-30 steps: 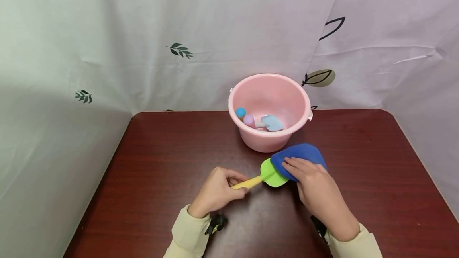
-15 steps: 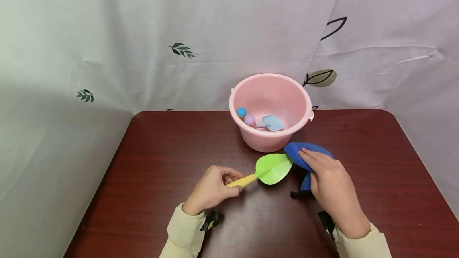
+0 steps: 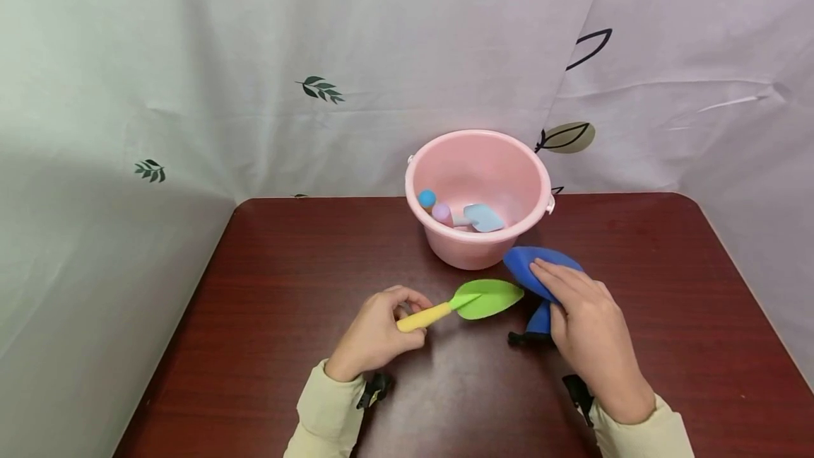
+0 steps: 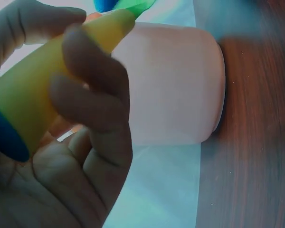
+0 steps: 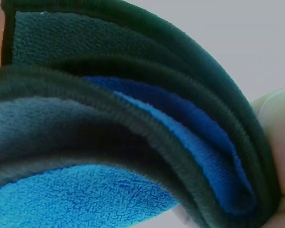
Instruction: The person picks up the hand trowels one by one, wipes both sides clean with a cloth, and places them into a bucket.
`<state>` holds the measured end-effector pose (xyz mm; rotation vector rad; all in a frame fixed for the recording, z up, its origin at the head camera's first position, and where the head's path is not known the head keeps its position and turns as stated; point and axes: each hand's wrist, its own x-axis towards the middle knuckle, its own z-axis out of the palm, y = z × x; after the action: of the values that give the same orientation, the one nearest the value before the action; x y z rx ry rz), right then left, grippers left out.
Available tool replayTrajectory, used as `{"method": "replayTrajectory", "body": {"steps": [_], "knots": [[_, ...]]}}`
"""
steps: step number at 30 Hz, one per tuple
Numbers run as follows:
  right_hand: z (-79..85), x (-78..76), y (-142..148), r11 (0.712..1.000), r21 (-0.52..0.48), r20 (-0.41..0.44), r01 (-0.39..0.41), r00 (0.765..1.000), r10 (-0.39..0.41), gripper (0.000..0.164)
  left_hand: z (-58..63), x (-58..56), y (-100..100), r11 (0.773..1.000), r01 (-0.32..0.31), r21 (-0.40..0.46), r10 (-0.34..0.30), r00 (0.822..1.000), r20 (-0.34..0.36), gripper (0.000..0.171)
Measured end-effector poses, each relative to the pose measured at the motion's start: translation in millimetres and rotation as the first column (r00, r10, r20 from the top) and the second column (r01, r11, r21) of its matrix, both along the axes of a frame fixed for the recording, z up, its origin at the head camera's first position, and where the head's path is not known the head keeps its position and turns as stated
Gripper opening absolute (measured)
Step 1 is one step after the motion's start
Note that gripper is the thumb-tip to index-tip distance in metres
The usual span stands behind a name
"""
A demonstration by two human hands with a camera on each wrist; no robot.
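Observation:
My left hand [image 3: 380, 329] pinches the yellow handle of a toy shovel with a green blade [image 3: 486, 299]; in the left wrist view the handle [image 4: 38, 71] shows a blue end, fingers curled round it. To the right, my right hand [image 3: 588, 327] grips a folded blue cloth [image 3: 540, 267] between thumb and fingers. The right wrist view shows the cloth [image 5: 85, 194] folded in layers with dark edging. The shovel's blade tip lies close to the cloth's left edge; whether they touch I cannot tell.
Behind the hands stands a pink bucket [image 3: 470, 253]. Inside it are a pale blue shovel blade [image 3: 485, 218] and two rounded ends, one blue [image 3: 427, 198] and one lilac [image 3: 441, 213]. The dark red wooden table [image 3: 286, 260] meets a pale curtain [image 3: 381, 41] at the back.
The cloth has moved right off the green blade, which it partly covered before. The left hand has shifted slightly left, and the shovel has turned so its blade looks narrower.

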<state>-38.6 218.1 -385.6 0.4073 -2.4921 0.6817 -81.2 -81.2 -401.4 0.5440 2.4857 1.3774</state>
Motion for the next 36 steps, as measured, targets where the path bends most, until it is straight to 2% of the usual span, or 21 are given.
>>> {"method": "replayTrajectory", "body": {"steps": [3,7,12,18,28,33,36], "knots": [[0.8,-0.3,-0.8,1.0,-0.003,0.001,0.002,1.0,-0.002,0.052,-2.0,-1.2,1.2,1.0,0.006,-0.019,-0.007,0.999,-0.048,0.034],[1.6,-0.3,-2.0,1.0,-0.005,0.006,0.001,1.0,-0.001,0.052,-4.6,-1.9,2.6,0.999,0.013,-0.034,-0.015,0.998,-0.064,0.038],[2.3,0.8,-3.2,1.0,-0.013,0.005,-0.003,1.0,0.003,0.054,-7.0,-1.5,3.9,1.0,-0.026,-0.017,0.025,0.997,-0.07,0.037],[2.8,1.9,-5.0,0.999,-0.028,-0.027,-0.018,0.999,0.017,0.054,-7.8,-0.9,5.3,0.998,-0.06,-0.02,0.058,0.991,-0.124,0.028],[3.3,3.7,-8.7,0.998,-0.032,-0.026,-0.051,0.998,0.051,0.055,-7.3,-0.4,7.9,0.999,-0.049,0.002,0.048,0.985,-0.167,0.031],[3.8,5.2,-10.9,0.998,-0.013,-0.009,-0.062,0.998,0.062,0.055,-8.4,-1.9,8.1,0.999,-0.018,0.032,0.025,0.971,-0.239,0.033],[3.7,5.5,-12.1,0.997,-0.014,-0.016,-0.072,0.997,0.071,0.055,-8.9,-2.2,8.1,0.999,-0.005,0.039,0.015,0.966,-0.258,0.033]]}}
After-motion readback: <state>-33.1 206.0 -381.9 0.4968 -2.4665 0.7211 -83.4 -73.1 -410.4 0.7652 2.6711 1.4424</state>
